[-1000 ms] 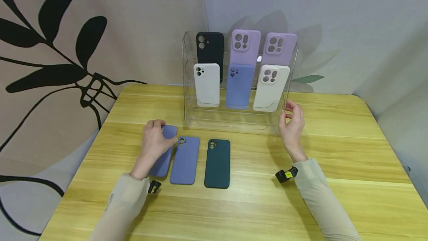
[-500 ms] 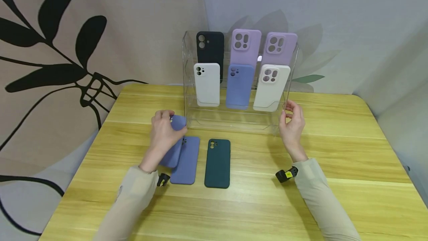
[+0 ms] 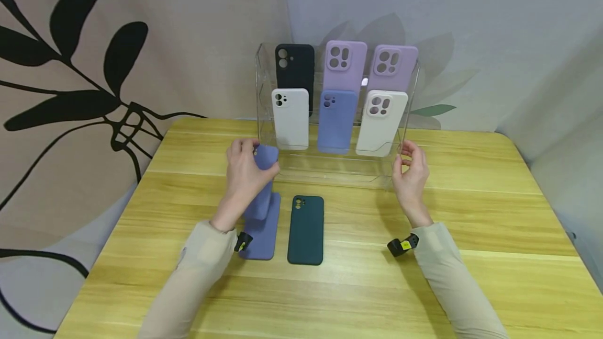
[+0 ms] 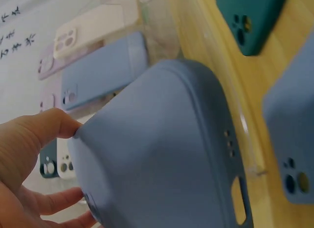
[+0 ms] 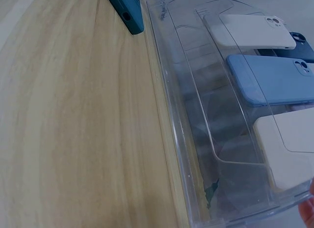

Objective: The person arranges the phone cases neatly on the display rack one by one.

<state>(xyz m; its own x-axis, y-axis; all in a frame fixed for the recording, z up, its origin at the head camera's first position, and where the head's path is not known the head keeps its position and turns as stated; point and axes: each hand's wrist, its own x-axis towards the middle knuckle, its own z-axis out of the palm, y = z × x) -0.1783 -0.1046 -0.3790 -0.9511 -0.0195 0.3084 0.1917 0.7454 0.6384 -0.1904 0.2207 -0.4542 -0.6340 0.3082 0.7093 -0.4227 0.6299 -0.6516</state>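
My left hand [image 3: 246, 177] pinches a blue-purple phone case [image 4: 147, 149] by its camera end, thumb on one edge and fingers on the other. It is raised above the table, just left of the front of a clear acrylic stand [image 3: 330, 174]. Below it lies a second blue-purple phone case [image 3: 264, 239], partly covered in the head view. A dark green phone case [image 3: 305, 232] lies flat to its right. My right hand [image 3: 411, 174] holds the stand's right side edge with thumb and fingertips; only a sliver of those fingers [image 5: 308, 211] shows in the right wrist view.
The stand's middle tier bears a white case [image 3: 291, 122], a blue case [image 3: 336, 122] and a cream case [image 3: 380, 124]. Behind them are a black case [image 3: 294, 64] and two lilac cases, left [image 3: 345, 67] and right [image 3: 395, 69]. A wall rises behind the wooden table [image 3: 471, 198].
The left hand has lifted the blue-purple case off the table and carried it right and away from me, up to the stand's left front. The right hand has stayed at the stand's side.
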